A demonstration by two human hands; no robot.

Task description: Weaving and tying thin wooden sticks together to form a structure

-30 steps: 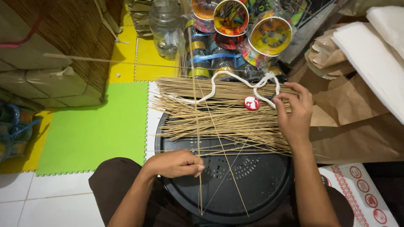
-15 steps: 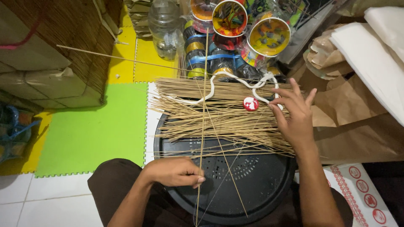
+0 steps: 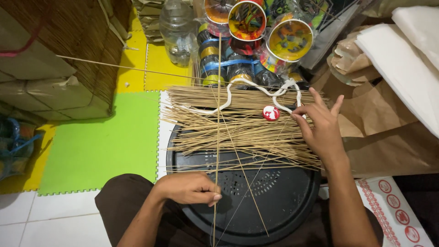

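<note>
A single thin, straw-coloured bamboo stick runs almost straight up and down the view, from the lap upward across the pile and on toward the cans at the top. The left hand pinches it near its lower end between thumb and curled fingers, low over the near part of a round black perforated plastic tray that sits on the person's lap.

Across the far half of that tray lies a wide heap of the same thin bamboo sticks, laid mostly sideways, with the held stick crossing them at a right angle. Two or three loose sticks slant diagonally over the tray below the heap. The right hand rests on the heap's right end, palm down, fingers spread and slightly bent, pressing on the sticks. Just left of its fingertips sits a small round red and white cap, and a white cord loops over the top of the heap.

Beyond the heap stand colourful cylindrical tins and a clear plastic bottle. Crumpled brown paper lies to the right, a green foam floor mat to the left.
</note>
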